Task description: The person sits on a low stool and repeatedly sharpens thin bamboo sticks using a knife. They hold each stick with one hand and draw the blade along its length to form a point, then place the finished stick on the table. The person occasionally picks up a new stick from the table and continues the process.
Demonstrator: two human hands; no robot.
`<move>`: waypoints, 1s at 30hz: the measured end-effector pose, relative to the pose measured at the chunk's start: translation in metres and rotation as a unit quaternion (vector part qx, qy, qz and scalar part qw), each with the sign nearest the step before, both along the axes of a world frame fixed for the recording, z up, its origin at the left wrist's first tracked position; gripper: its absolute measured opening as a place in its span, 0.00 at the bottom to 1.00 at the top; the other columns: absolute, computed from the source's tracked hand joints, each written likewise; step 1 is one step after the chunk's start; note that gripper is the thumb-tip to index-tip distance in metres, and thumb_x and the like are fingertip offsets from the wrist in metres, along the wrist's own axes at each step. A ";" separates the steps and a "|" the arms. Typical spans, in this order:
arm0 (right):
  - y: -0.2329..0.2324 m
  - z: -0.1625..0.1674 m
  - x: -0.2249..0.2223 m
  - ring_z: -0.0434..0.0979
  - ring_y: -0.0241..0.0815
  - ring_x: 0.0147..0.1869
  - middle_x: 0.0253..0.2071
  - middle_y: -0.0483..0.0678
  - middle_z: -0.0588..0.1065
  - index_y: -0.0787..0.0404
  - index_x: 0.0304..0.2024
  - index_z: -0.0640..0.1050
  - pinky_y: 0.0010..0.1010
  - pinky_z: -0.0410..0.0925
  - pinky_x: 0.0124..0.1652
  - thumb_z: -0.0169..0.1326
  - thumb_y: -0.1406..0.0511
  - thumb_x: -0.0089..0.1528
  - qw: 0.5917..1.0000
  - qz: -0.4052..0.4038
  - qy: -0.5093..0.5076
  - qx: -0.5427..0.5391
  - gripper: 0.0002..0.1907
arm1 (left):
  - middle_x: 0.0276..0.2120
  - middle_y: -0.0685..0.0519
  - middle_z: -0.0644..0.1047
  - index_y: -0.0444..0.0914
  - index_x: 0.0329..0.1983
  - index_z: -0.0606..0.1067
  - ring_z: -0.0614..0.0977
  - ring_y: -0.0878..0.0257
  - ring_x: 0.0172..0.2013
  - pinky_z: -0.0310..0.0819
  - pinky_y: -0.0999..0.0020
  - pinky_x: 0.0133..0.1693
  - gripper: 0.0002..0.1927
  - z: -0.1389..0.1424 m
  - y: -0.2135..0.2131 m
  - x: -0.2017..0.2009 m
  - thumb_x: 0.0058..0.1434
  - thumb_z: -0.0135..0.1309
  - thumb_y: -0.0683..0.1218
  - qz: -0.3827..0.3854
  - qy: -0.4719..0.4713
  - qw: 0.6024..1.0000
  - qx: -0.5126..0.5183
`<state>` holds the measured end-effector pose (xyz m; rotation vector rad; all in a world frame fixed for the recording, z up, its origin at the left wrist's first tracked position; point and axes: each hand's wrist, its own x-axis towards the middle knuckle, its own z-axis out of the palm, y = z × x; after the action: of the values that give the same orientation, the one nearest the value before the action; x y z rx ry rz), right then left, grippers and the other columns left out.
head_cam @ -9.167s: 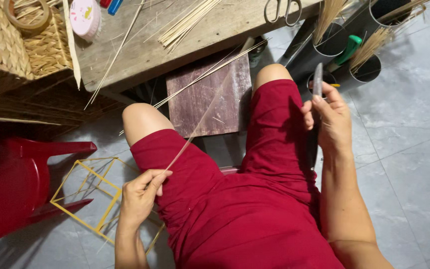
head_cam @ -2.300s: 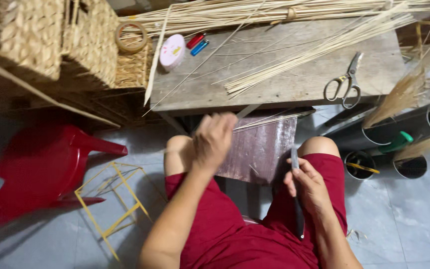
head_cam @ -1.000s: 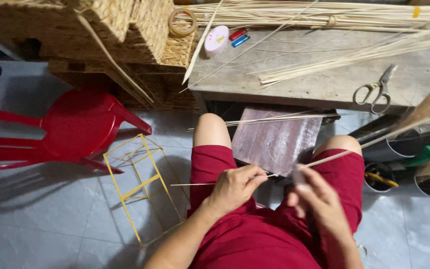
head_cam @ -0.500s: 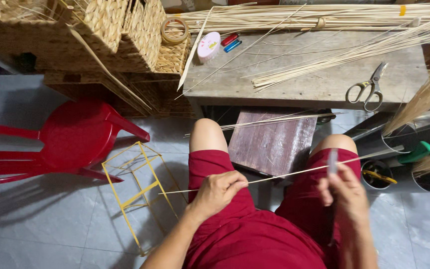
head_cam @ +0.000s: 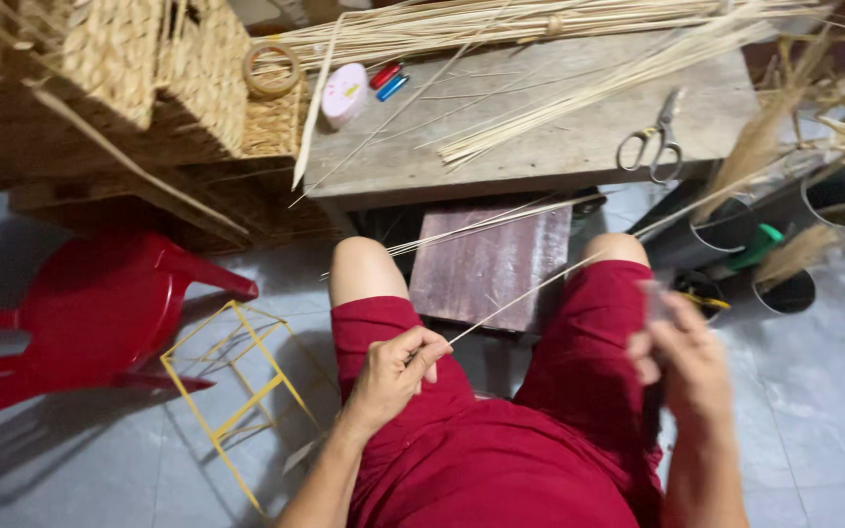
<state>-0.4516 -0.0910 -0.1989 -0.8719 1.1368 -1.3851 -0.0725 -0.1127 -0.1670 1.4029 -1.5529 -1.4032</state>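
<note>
- Since half a second ago, the right hand (head_cam: pixel 682 357) has drawn in toward the body and is now blurred, while the left hand (head_cam: pixel 393 372) keeps its place over the left thigh.
- Left hand pinches the near end of a thin bamboo strip (head_cam: pixel 525 298) between thumb and fingertips; the strip runs up and to the right from that pinch, across the gap between the knees, toward the right knee.
- Right hand is curled around something dark and slim; the blur hides what it is, and I cannot tell how tightly it closes.
- A dark wooden board (head_cam: pixel 491 264) lies between the legs, under the strip.
- Beyond the knees is the edge of a low wooden table (head_cam: pixel 540 161), with scissors (head_cam: pixel 649 137) and loose strips on it.
- Black tubes (head_cam: pixel 784 215) holding strips crowd the right side, near the right hand.
- A yellow frame (head_cam: pixel 237 381) and a red chair (head_cam: pixel 90 313) sit to the left, with bare floor tiles between them and the left arm.
</note>
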 end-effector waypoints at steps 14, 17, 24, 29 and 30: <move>0.000 0.005 0.100 0.69 0.31 0.20 0.28 0.48 0.77 0.60 0.61 0.69 0.20 0.63 0.22 0.49 0.67 0.68 0.971 0.216 -0.072 0.072 0.18 | 0.17 0.56 0.76 0.36 0.37 0.82 0.76 0.72 0.20 0.68 0.74 0.23 0.08 -0.007 -0.002 -0.023 0.65 0.56 0.45 -0.058 -0.025 0.996 -0.058; -0.001 0.002 0.091 0.69 0.31 0.20 0.28 0.49 0.78 0.60 0.60 0.69 0.19 0.63 0.21 0.49 0.66 0.68 0.977 0.187 -0.063 0.078 0.18 | 0.16 0.56 0.76 0.36 0.37 0.81 0.76 0.73 0.19 0.68 0.74 0.22 0.08 -0.007 -0.001 -0.019 0.65 0.57 0.45 -0.060 -0.040 0.995 -0.062; 0.000 -0.002 0.052 0.69 0.31 0.21 0.29 0.50 0.78 0.62 0.60 0.71 0.18 0.62 0.23 0.51 0.67 0.68 0.993 0.070 -0.075 0.060 0.18 | 0.17 0.57 0.76 0.36 0.37 0.82 0.76 0.74 0.20 0.69 0.76 0.23 0.05 -0.002 0.007 -0.007 0.64 0.59 0.43 -0.055 -0.045 0.993 -0.093; -0.002 -0.004 0.015 0.69 0.32 0.23 0.29 0.50 0.77 0.64 0.60 0.72 0.19 0.63 0.24 0.51 0.68 0.69 0.996 -0.019 -0.090 0.019 0.16 | 0.18 0.57 0.77 0.35 0.38 0.82 0.76 0.74 0.20 0.69 0.77 0.23 0.05 0.000 0.005 0.009 0.64 0.58 0.41 -0.061 -0.068 0.991 -0.095; -0.002 -0.002 0.007 0.69 0.32 0.23 0.30 0.49 0.77 0.63 0.59 0.72 0.20 0.63 0.25 0.51 0.67 0.69 0.995 -0.033 -0.093 0.008 0.16 | 0.18 0.57 0.77 0.35 0.38 0.82 0.76 0.74 0.20 0.69 0.77 0.23 0.05 0.001 0.005 0.012 0.64 0.58 0.41 -0.063 -0.071 0.991 -0.098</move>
<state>-0.4443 -0.0930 -0.2013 -0.6828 1.0389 -1.4759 -0.0601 -0.1080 -0.1664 1.3293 -1.8447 -1.2058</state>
